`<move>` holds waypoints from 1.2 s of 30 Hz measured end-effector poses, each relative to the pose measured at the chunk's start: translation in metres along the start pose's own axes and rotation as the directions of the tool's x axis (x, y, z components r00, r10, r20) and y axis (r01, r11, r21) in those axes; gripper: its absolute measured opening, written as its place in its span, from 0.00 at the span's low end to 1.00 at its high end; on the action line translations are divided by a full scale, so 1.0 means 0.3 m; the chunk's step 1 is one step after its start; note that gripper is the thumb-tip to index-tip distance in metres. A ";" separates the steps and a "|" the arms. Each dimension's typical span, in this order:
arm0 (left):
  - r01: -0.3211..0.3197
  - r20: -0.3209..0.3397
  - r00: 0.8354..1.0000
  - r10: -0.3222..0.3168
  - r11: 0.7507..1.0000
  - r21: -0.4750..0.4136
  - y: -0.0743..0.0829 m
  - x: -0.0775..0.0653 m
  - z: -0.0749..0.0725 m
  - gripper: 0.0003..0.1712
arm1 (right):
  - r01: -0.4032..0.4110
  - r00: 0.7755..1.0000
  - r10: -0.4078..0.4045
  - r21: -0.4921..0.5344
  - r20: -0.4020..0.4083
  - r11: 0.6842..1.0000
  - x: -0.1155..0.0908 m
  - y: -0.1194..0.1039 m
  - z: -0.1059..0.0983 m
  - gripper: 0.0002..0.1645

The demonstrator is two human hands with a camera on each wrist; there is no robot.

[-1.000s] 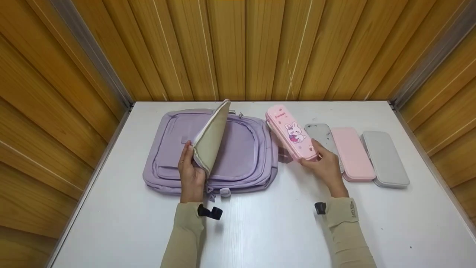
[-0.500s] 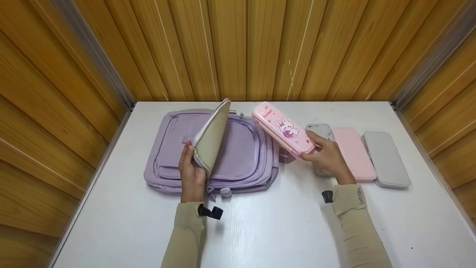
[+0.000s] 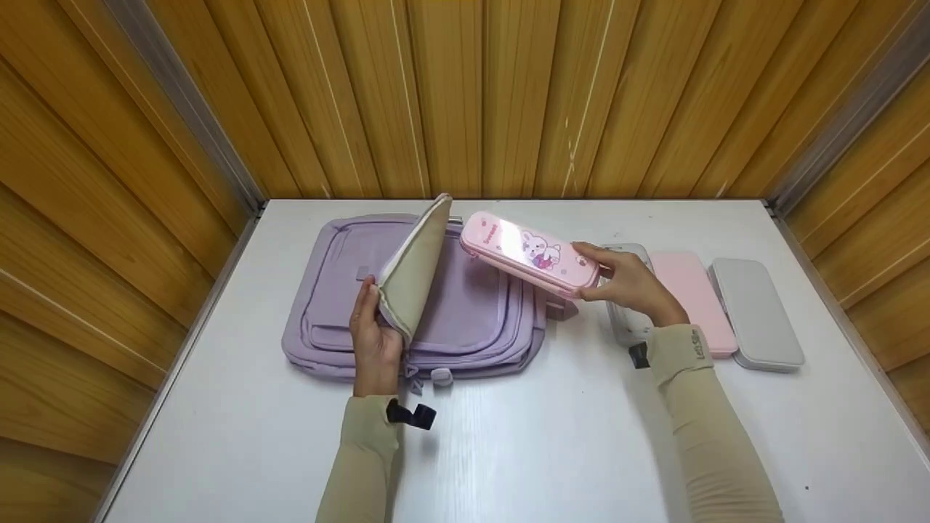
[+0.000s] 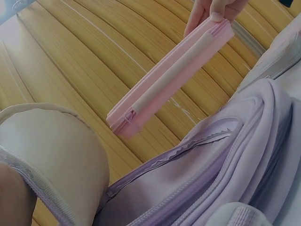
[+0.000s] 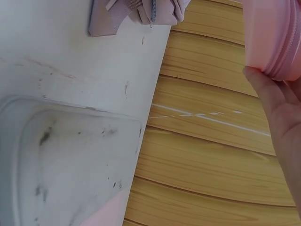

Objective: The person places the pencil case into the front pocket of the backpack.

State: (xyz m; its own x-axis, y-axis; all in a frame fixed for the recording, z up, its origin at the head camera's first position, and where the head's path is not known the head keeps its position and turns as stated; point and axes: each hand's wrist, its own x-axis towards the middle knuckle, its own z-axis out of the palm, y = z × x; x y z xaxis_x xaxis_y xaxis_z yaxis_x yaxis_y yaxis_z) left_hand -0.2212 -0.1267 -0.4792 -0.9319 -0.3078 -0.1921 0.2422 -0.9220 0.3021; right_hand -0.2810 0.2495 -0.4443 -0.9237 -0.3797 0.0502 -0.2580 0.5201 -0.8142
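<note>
Two forearms in khaki sleeves reach in from the near edge of the white tabletop, each with a black device at the cuff. The left arm runs nearly straight forward; its hand is turned palm inward, the grip closed on the rim of a cream-lined flap, which it holds raised and slanting over a lilac bag. The right arm angles inward from the right, wrist bent toward the bag. The right hand has its grip closed on one end of a pink pencil case, thumb along the near side and fingers on the far side. The case is held in the air above the right half of the bag, its free end just beside the flap; a rabbit is printed on its lid, partly under glare.

The bag lies flat on the left of the tabletop. To the right stand three cases in a row: a speckled pale one partly hidden by the right hand and cuff, a plain pink one and a grey one. Wood-grain panels in yellow-brown rise behind and at both sides, with metal strips at the corners.
</note>
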 end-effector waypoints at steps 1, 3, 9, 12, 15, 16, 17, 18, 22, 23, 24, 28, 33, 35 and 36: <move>0.005 -0.001 1.000 -0.005 1.000 -0.001 0.000 0.000 0.000 0.08 | 0.011 1.000 -0.011 0.002 0.012 1.000 0.010 -0.001 0.000 0.46; 0.015 0.007 1.000 -0.015 1.000 -0.001 0.000 -0.001 0.000 0.09 | 0.026 0.999 -0.026 0.006 0.037 1.000 0.029 -0.005 -0.002 0.46; 0.014 0.035 0.999 -0.014 1.000 0.011 -0.001 -0.007 -0.002 0.05 | 0.028 0.995 -0.023 -0.040 0.101 0.999 0.076 -0.011 -0.009 0.47; 0.015 0.037 0.999 -0.016 1.000 0.018 -0.002 -0.007 -0.001 0.05 | 0.013 0.992 -0.006 -0.056 0.123 0.998 0.098 -0.008 -0.005 0.48; 0.019 0.033 0.999 -0.019 1.000 0.015 -0.005 -0.005 0.000 0.05 | -0.013 0.990 0.021 -0.053 0.141 0.999 0.118 -0.003 0.006 0.48; 0.017 0.032 0.999 -0.017 1.000 0.015 -0.006 -0.005 -0.001 0.05 | -0.021 0.989 0.029 -0.053 0.146 0.998 0.123 -0.001 0.012 0.48; 0.014 0.033 0.999 -0.015 1.000 0.018 -0.008 -0.005 -0.002 0.05 | -0.025 0.988 0.033 -0.055 0.149 0.998 0.129 0.000 0.018 0.48; 0.011 0.029 1.000 -0.012 1.000 0.018 -0.009 -0.006 -0.003 0.05 | -0.029 0.987 0.037 -0.053 0.154 0.998 0.134 0.001 0.024 0.48; 0.019 0.037 0.999 -0.019 1.000 0.010 -0.014 -0.009 -0.007 0.05 | -0.047 0.983 0.057 -0.059 0.172 0.997 0.152 0.002 0.051 0.49; 0.020 0.035 0.999 -0.021 1.000 0.010 -0.015 -0.010 -0.007 0.06 | -0.054 0.982 0.064 -0.063 0.177 0.997 0.156 0.001 0.056 0.49; 0.025 0.036 0.999 -0.025 1.000 0.006 -0.017 -0.011 -0.007 0.06 | -0.062 0.981 0.072 -0.060 0.181 0.996 0.160 0.000 0.061 0.49; 0.019 0.039 0.999 -0.020 1.000 0.019 -0.020 -0.010 -0.006 0.10 | -0.070 0.978 0.082 -0.066 0.194 0.995 0.180 -0.008 0.077 0.48; 0.004 0.059 0.998 -0.007 0.998 0.061 -0.023 -0.003 -0.004 0.13 | -0.054 0.976 0.070 -0.083 0.208 0.995 0.203 -0.020 0.095 0.48; 0.007 0.063 0.998 -0.010 0.998 0.061 -0.024 0.000 -0.004 0.13 | -0.054 0.974 0.073 -0.094 0.213 0.994 0.209 -0.024 0.102 0.48; 0.011 0.066 0.998 -0.015 0.998 0.059 -0.024 0.001 -0.004 0.13 | -0.051 0.974 0.072 -0.100 0.217 0.994 0.212 -0.025 0.107 0.48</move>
State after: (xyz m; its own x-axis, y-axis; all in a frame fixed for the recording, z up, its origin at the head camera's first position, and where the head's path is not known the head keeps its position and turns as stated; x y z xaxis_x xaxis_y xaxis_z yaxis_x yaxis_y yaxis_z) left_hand -0.2228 -0.1205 -0.4826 -0.9510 -0.2782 -0.1349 0.2159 -0.9098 0.3544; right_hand -0.3286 0.1970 -0.4534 -0.8566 -0.4981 -0.1350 -0.2377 0.6131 -0.7534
